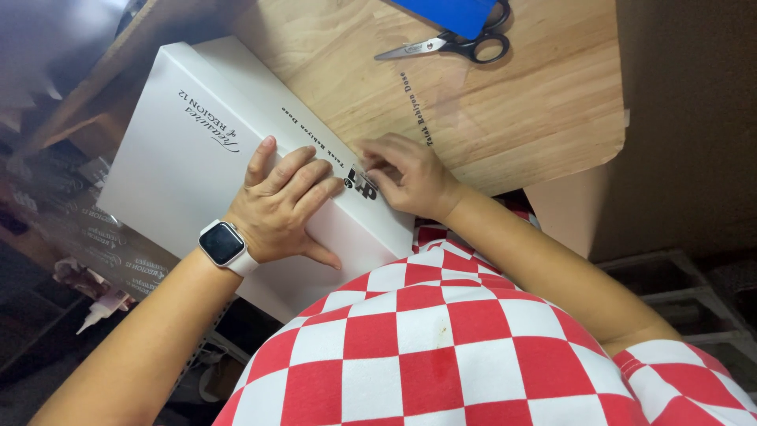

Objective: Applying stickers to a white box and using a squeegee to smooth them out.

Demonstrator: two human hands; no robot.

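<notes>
Both hands [288,207] [406,175] flat, fingers spread

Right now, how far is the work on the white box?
The white box looks folded into shape and closed. The left hand lies flat on its top while the right hand presses along the edge. The scissors lie unused on the wooden table. What remains cannot be told.

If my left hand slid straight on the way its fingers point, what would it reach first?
Probably the right hand: the left hand lies flat on the white box, its fingers aimed at it.
</notes>
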